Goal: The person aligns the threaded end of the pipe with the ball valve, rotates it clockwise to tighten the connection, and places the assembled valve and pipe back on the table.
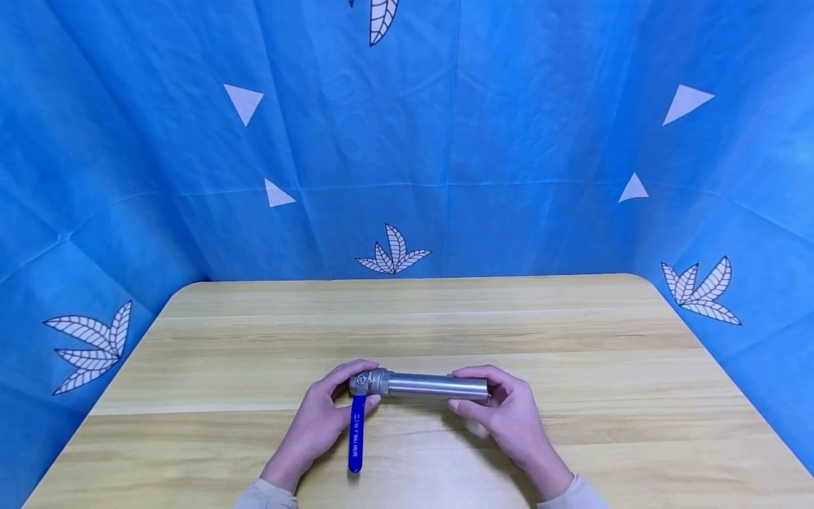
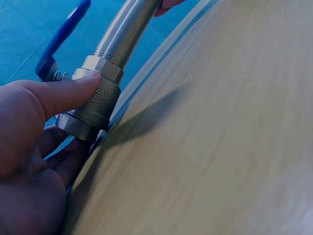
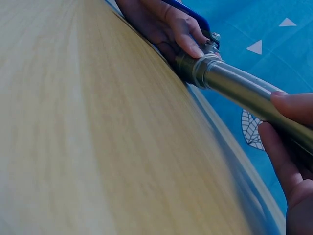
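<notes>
A ball valve (image 2: 100, 100) with a blue lever handle (image 1: 357, 435) is joined to a steel pipe (image 1: 422, 385); in the head view the pipe lies crosswise and the lever points toward me. My left hand (image 1: 321, 417) grips the valve body, its thumb across the raised "1000 WOG" lettering in the left wrist view. Around the pipe's other end, my right hand (image 1: 509, 410) holds with thumb and fingers on opposite sides. In the right wrist view the pipe (image 3: 244, 90) slants between both hands. Part of the pipe's right end is hidden by the right hand.
The wooden table (image 1: 540, 332) stretches out beyond and to both sides of the hands. A blue curtain (image 1: 521, 141) with white leaves and triangles hangs behind the table and along its sides.
</notes>
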`<state>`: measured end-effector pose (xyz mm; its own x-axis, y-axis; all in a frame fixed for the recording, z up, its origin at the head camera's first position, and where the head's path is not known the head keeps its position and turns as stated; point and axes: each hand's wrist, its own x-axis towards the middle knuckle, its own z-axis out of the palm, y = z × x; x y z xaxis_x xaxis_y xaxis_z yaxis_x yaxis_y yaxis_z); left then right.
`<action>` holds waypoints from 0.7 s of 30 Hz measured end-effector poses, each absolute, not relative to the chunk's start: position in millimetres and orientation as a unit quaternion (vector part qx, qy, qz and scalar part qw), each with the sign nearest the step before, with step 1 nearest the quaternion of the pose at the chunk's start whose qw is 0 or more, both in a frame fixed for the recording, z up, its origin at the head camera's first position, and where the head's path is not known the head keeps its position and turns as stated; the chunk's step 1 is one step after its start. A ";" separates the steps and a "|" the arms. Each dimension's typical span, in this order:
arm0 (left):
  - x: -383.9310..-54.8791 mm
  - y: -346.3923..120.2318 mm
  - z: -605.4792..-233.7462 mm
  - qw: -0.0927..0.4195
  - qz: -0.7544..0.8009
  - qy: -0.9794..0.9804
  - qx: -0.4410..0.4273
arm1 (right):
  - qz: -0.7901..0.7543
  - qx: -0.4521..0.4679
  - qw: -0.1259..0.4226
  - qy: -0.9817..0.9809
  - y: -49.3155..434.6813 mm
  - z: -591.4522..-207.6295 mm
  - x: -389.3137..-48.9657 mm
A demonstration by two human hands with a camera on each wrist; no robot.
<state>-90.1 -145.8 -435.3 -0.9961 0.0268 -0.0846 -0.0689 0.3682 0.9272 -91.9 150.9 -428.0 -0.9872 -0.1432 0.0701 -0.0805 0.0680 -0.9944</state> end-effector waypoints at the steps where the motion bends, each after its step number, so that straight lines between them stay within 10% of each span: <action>1: -90.1 -145.8 -435.3 0.042 0.562 0.826 -0.012 | -0.678 -0.072 0.024 0.731 150.8 -427.6 -91.9; 21: -89.5 -143.8 -437.3 0.032 0.545 0.838 0.007 | -0.655 -0.027 0.033 0.755 148.4 -428.9 -92.5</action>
